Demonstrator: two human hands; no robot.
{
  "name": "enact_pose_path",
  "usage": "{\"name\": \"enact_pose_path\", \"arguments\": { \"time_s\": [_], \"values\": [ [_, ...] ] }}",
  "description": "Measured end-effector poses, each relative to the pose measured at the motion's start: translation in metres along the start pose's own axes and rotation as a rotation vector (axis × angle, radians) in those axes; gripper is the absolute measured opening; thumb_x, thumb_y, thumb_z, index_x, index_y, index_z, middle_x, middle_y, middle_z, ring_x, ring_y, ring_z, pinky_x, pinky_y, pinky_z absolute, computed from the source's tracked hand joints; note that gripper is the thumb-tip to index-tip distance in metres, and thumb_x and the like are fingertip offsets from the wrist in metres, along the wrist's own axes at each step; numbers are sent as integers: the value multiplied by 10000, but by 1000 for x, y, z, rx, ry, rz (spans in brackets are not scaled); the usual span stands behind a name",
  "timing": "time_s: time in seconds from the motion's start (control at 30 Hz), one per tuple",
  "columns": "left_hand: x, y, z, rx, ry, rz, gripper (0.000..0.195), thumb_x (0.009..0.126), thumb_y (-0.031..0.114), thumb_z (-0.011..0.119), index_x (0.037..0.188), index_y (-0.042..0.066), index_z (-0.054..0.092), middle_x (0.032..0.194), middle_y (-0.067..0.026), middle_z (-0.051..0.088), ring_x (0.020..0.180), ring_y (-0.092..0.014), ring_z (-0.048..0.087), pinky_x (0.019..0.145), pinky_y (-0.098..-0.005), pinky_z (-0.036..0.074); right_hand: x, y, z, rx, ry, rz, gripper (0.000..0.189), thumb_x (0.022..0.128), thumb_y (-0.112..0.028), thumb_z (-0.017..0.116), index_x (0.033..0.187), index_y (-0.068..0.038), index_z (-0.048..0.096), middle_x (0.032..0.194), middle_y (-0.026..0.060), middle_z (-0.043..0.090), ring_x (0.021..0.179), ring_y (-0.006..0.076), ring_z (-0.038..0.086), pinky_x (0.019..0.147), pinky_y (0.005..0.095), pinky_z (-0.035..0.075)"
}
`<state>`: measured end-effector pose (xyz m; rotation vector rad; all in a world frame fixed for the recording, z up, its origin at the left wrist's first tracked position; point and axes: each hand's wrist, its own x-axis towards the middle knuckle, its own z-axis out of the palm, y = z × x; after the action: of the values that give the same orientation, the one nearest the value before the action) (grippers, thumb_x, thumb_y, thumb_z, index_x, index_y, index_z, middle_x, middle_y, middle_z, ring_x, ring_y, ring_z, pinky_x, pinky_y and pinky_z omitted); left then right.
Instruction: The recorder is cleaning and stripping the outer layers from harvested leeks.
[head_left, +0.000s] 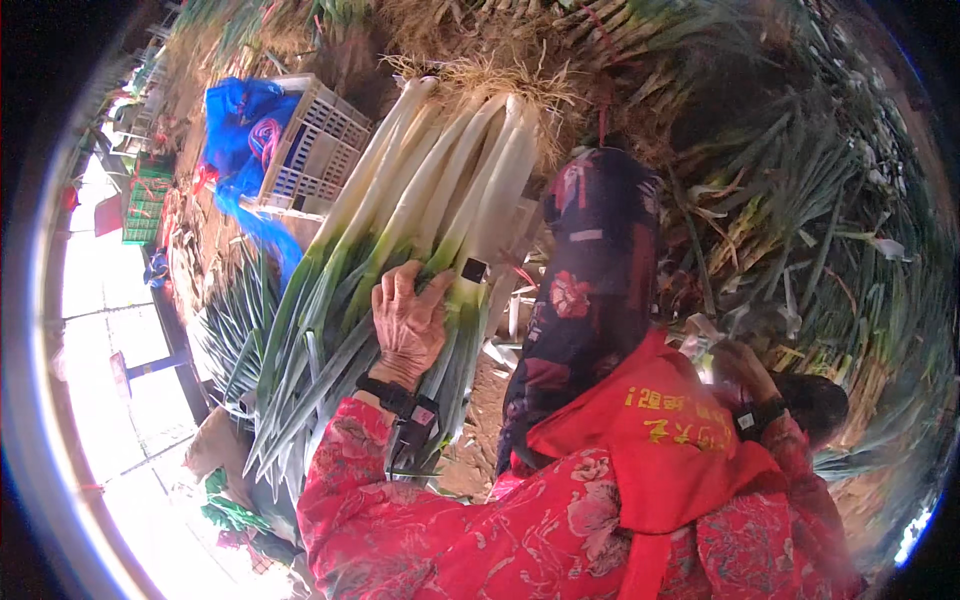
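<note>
A row of large green onions (420, 195) lies before me, with white stalks, stringy roots at the far end and long green leaves towards me. My left hand (409, 319) rests across them where white turns green, its fingers bent and the thumb near the index finger. The fingertips are partly hidden among the stalks, so a firm grip cannot be made out. On the right, beyond my red apron (667, 435), my right hand (739, 371) is near pale, shiny material (703, 364). It is blurred there, and whether the fingers hold anything is unclear.
A white plastic crate (319, 150) with blue netting (244, 142) stands at the upper left. My dark flowered trouser leg (592, 255) is right of the onions. Heaped green onions (810, 202) fill the right side. A green crate (146, 199) stands far left.
</note>
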<state>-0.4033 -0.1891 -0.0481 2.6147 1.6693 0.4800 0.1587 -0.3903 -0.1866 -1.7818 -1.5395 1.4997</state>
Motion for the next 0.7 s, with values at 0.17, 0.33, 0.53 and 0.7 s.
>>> {"name": "enact_pose_path", "arguments": {
  "time_s": [0.17,0.33,0.53,0.7],
  "values": [
    [0,3,0,-73,79,-83,401,777,129,638,1175,95,619,1153,-113,565,1080,-319,533,901,-466,405,-5,-52,-7,591,39,387,115,943,-146,604,950,-32,618,759,-55,539,633,79,525,587,246,448],
    [5,0,8,7,86,-37,412,764,100,624,1174,66,608,1139,-124,585,1083,-339,537,965,-476,385,-18,-68,-2,467,71,282,259,968,-193,605,1108,22,632,850,-30,595,706,56,538,617,231,451],
    [3,0,16,97,132,53,307,768,95,624,1074,66,624,1117,-130,604,1097,-362,541,940,-498,396,7,-41,-1,299,65,114,386,949,-253,612,1270,-40,588,1038,57,666,852,142,619,742,307,511],
    [51,-31,-2,91,-240,-23,207,792,110,627,979,22,616,1076,-162,617,1030,-385,569,886,-481,430,34,-64,-14,0,151,-46,392,921,-350,566,1153,-37,613,895,114,663,862,211,629,775,365,484]
  ]
}}
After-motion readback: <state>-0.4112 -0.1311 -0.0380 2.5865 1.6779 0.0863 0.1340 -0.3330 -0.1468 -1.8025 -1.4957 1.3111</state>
